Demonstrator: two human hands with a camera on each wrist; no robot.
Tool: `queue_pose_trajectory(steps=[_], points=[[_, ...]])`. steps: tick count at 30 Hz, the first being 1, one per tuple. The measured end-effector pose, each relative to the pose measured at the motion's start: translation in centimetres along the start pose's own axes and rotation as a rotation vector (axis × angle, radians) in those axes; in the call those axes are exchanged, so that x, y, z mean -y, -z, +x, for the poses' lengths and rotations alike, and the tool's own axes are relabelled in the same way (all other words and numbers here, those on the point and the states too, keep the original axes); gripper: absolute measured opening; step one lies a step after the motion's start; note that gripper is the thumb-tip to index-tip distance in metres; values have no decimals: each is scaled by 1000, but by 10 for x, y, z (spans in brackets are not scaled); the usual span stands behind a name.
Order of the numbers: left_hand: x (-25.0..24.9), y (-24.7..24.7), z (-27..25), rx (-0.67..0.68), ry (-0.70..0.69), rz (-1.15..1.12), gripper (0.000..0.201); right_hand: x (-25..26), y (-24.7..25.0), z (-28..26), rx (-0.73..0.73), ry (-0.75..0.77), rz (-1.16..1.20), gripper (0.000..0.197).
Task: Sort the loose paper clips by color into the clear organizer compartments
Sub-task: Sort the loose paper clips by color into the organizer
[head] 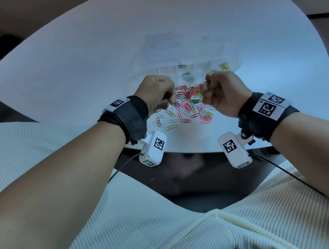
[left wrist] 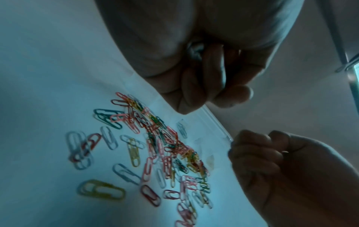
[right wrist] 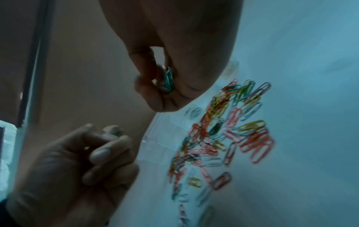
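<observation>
Left hand [head: 159, 91]: hovering over the near-left edge of the pile, fingers curled in tight; something pale and shiny is showing inside the curl in the left wrist view, probably silver clips, though it is too blurred to be sure.
Right hand [head: 222, 91]: hovering at the pile's right edge, fingers closing around a small bunch of green paper clips [right wrist: 168, 79].
Loose pile [head: 186, 105]: lying on the white tabletop [head: 65, 75] between the two hands, just in front of the organizer; pink, red, yellow, green and silver clips are tangling together, with strays spreading toward the near edge.
Clear organizer [head: 232, 53]: sitting just beyond the pile, lid open behind it.
Sorted so far: a few green clips [head: 182, 66] are lying in middle compartments, some silver ones [head: 189, 78] nearer the pile, and a few yellow clips [head: 224, 66] in the right-hand compartment.
Progress: looking early; most clips are waiting in the pile.
Left to do: dropping what the hands are carrying, then picking through nearly everything, including all the pink and red.
</observation>
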State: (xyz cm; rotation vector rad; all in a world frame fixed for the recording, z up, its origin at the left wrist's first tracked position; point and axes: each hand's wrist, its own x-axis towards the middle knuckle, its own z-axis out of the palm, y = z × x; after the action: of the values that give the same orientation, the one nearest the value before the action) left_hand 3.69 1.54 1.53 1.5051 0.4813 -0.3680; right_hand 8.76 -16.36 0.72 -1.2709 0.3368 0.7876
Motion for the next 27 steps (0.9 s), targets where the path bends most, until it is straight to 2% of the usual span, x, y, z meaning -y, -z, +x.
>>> queue_pose_trajectory(steps=[2, 5, 8, 13, 19, 23, 25, 27], points=[[-5, -2, 0, -15, -2, -89, 40, 8, -8, 1, 2, -12, 86, 19], [-13, -5, 3, -35, 5, -174, 38, 22, -17, 6, -74, -43, 111, 15], [-25, -6, 9, -98, 8, -191, 25, 36, -24, 15, -120, -55, 133, 20], [-36, -7, 24, -177, 103, -215, 29, 46, -35, 30, -107, -48, 220, 43], [-46, -18, 41, -237, 213, -281, 18, 48, -41, 40, -110, -128, 168, 74], [-54, -28, 51, -222, 195, -470, 5, 48, -31, 40, -118, -89, 178, 74], [-54, -32, 58, -209, 190, -483, 3, 49, -25, 35, -119, -62, 184, 73], [-51, -34, 66, -204, 199, -443, 16, 50, -19, 27, -141, -43, 188, 69]])
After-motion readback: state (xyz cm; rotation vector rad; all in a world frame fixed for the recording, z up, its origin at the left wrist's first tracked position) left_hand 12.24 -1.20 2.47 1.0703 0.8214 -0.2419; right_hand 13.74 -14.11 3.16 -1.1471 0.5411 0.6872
